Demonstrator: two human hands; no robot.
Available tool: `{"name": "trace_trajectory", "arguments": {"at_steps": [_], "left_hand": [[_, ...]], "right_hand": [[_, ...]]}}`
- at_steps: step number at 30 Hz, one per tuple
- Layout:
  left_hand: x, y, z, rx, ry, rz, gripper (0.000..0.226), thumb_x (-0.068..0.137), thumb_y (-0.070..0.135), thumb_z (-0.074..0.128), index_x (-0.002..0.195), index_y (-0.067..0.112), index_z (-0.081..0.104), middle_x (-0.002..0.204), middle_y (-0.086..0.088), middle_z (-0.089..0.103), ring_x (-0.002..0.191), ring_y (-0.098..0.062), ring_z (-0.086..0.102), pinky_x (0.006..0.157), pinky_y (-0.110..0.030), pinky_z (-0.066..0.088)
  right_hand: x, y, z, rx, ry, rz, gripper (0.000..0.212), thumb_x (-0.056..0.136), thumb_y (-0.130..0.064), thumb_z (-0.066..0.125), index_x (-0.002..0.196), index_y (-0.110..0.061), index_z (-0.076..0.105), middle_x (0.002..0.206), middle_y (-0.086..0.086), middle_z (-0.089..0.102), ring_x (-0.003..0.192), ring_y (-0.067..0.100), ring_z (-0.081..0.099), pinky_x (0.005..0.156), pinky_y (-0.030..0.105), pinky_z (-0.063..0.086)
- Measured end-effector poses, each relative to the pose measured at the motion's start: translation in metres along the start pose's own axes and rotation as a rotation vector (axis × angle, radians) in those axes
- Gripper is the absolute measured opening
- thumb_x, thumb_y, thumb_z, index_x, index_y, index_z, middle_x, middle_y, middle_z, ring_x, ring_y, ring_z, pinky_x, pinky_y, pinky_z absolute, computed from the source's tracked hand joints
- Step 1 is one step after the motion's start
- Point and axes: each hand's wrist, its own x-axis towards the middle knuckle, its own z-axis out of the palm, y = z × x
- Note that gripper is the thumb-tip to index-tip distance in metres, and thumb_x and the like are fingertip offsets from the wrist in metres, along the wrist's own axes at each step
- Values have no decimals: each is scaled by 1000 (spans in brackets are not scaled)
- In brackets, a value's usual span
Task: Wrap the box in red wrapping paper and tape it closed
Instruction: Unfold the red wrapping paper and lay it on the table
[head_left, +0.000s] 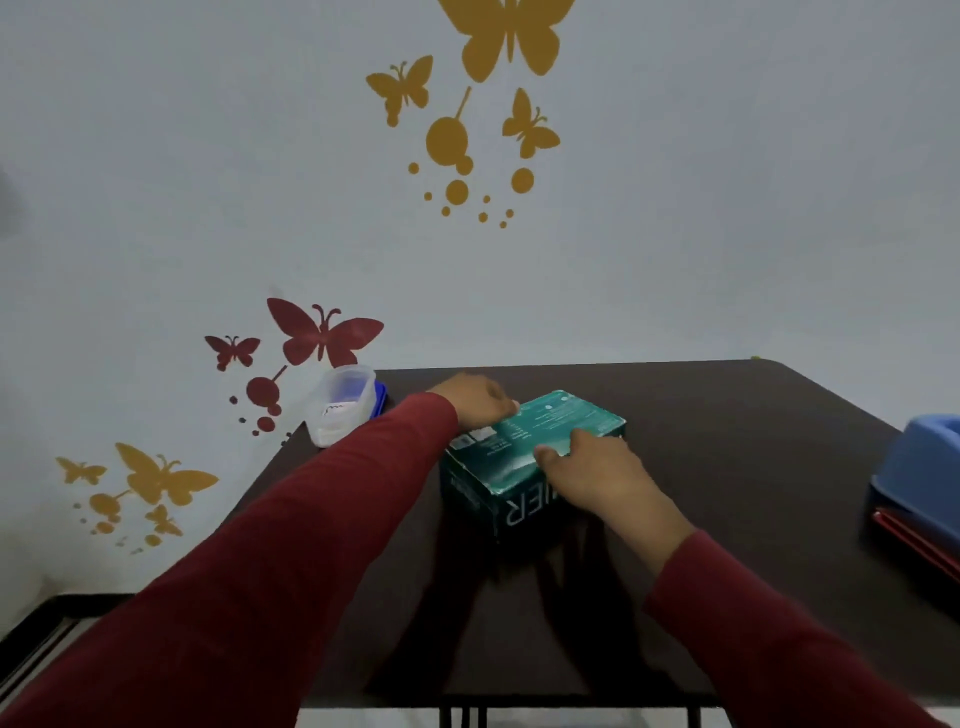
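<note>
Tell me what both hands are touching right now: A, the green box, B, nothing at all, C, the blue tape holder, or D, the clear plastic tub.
A: the left hand and the right hand both rest on the green box mid-table.

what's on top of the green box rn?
Both hands. The left hand grips the far-left edge of the green box; the right hand rests on its top near the front. The top under the hands is hidden. No wrapping paper on it yet.
</note>
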Motion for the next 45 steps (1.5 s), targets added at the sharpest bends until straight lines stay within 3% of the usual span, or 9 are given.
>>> {"name": "trace_trajectory", "arguments": {"at_steps": [3,7,11,16,20,24,28,31,45], "left_hand": [[-31,-11,6,-37,-30,-82,56,105,54,44,139,15,64,144,-9,61,131,-30,55,102,-33,44],[-75,-43,18,-157,156,-208,46,97,48,57,104,7,77,106,-14,74,101,-30,68,90,-38,57],[-134,-92,4,-223,335,-374,35,91,42,61,83,10,73,88,-10,70,76,-21,63,62,-28,45],[-176,-142,-14,-231,385,-538,32,90,37,62,70,12,59,79,-9,64,74,-23,59,60,-29,39],[-187,-159,-11,-199,337,-583,31,92,37,59,78,10,64,79,-9,61,71,-23,55,59,-29,38],[-186,-153,-5,-31,344,-585,40,95,48,52,103,12,66,110,-12,68,95,-29,63,80,-34,51],[-170,-111,0,127,492,-425,47,96,52,49,124,18,64,120,-9,66,117,-31,56,89,-40,51],[-146,-67,11,-43,509,-254,42,92,54,52,114,23,69,109,-5,72,105,-25,63,90,-40,54],[-7,204,123,-213,139,361,16,96,35,66,106,24,73,95,7,67,88,-15,64,79,-30,50]], "right_hand": [[-5,-6,10,192,-42,-61,59,105,-48,44,151,-12,48,153,15,51,141,34,48,109,36,42],[-20,-29,22,261,-65,-151,59,102,-30,54,159,-16,41,160,10,46,143,29,48,108,28,40],[-41,-83,38,316,-118,-251,50,99,-22,58,149,-14,53,147,9,58,127,26,60,84,19,38],[-54,-141,65,416,-218,-287,45,95,-18,64,139,-9,61,133,11,66,108,24,67,89,27,53],[-52,-158,82,456,-249,-289,40,91,-22,67,131,-16,65,129,7,69,110,24,68,91,27,54],[-51,-150,81,543,-212,-278,29,91,-28,68,119,-23,68,120,1,72,110,23,70,101,38,55],[-42,-119,64,585,-131,-224,51,89,-40,71,134,-18,64,129,3,67,116,26,68,104,43,54],[-34,-81,39,568,-61,-207,56,89,-41,73,139,-19,63,135,0,65,123,21,63,105,34,51],[-42,177,-110,195,230,19,56,96,-31,67,148,-20,52,144,4,59,120,21,62,91,28,49]]}}
